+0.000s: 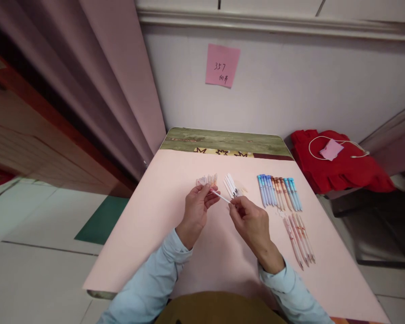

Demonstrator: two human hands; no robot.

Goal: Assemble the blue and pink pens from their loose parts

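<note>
My left hand (pixel 198 208) and my right hand (pixel 249 220) are both closed in a pinch on one thin white pen refill (pixel 220 195), held between them above the pink table (pixel 155 234). The left hand also seems to grip a small clear pen part. Just beyond lie a pile of clear pen parts (pixel 207 180) and a bundle of white refills (pixel 231 185). To the right sits a row of blue and orange pens (pixel 279 192), with pink pens (pixel 299 238) nearer me.
A pink sticky note (pixel 222 65) hangs on the wall behind the table. Pink curtains (pixel 114 81) hang at the left. A red cloth (pixel 337 164) with a white cable and pink note lies on a seat at the right.
</note>
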